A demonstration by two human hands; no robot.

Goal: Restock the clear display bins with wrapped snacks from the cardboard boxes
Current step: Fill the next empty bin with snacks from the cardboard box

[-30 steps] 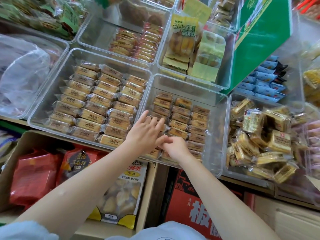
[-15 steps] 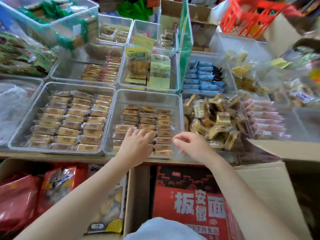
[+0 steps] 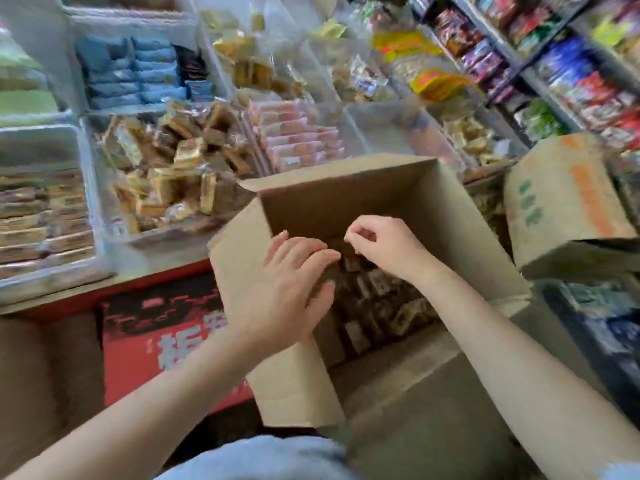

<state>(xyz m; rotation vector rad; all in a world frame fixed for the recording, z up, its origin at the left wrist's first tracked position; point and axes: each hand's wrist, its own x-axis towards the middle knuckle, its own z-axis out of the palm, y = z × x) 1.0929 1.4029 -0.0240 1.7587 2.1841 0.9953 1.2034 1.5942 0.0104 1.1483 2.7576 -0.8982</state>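
Note:
An open cardboard box (image 3: 349,202) stands in front of me with dark wrapped snacks (image 3: 374,306) at its bottom. My left hand (image 3: 287,289) hovers over the box's left wall, fingers spread, holding nothing. My right hand (image 3: 384,244) is above the box's middle with fingers loosely curled and nothing visible in them. To the left is the clear bin (image 3: 79,265) with rows of tan wrapped snacks (image 3: 41,216). Behind the box sits another clear bin of loose golden-brown snacks (image 3: 173,168). The frame is blurred.
A red printed carton (image 3: 162,330) lies under the bin shelf on the left. Pink wrapped packs (image 3: 298,140) and blue packs (image 3: 131,71) fill bins further back. A second cardboard box (image 3: 561,195) stands right. Shelves of colourful bags (image 3: 571,64) run along the far right.
The view swung right from the bins to the cardboard box. Both hands left the tan snack bin and now hover over the open box.

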